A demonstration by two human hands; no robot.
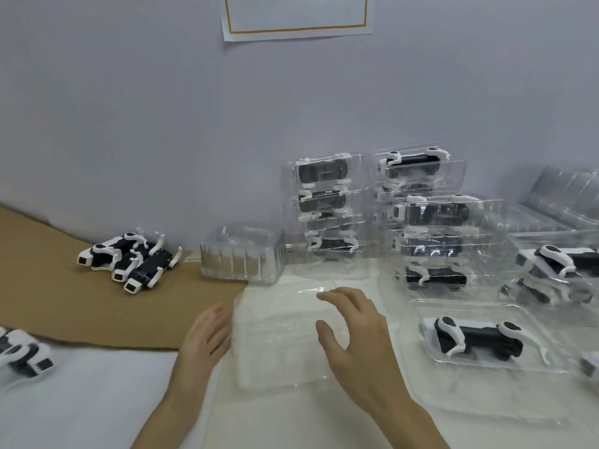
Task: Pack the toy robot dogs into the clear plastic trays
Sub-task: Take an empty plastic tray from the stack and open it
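An empty clear plastic tray point(278, 332) lies on the white table in front of me. My left hand point(207, 335) is flat and open against the tray's left edge. My right hand point(353, 332) hovers over the tray's right half with spread, relaxed fingers and holds nothing. Three loose black-and-white toy robot dogs point(129, 260) lie in a cluster on brown cardboard at the left. Another loose dog point(22, 354) lies at the far left edge. A dog packed in a tray point(473, 338) lies to the right of my right hand.
Two stacks of filled trays point(327, 215) point(431, 228) stand against the wall. A stack of empty trays point(241, 256) stands left of them. More filled trays point(557, 270) and empty trays point(564, 202) crowd the right side. Brown cardboard point(64, 306) covers the left of the table.
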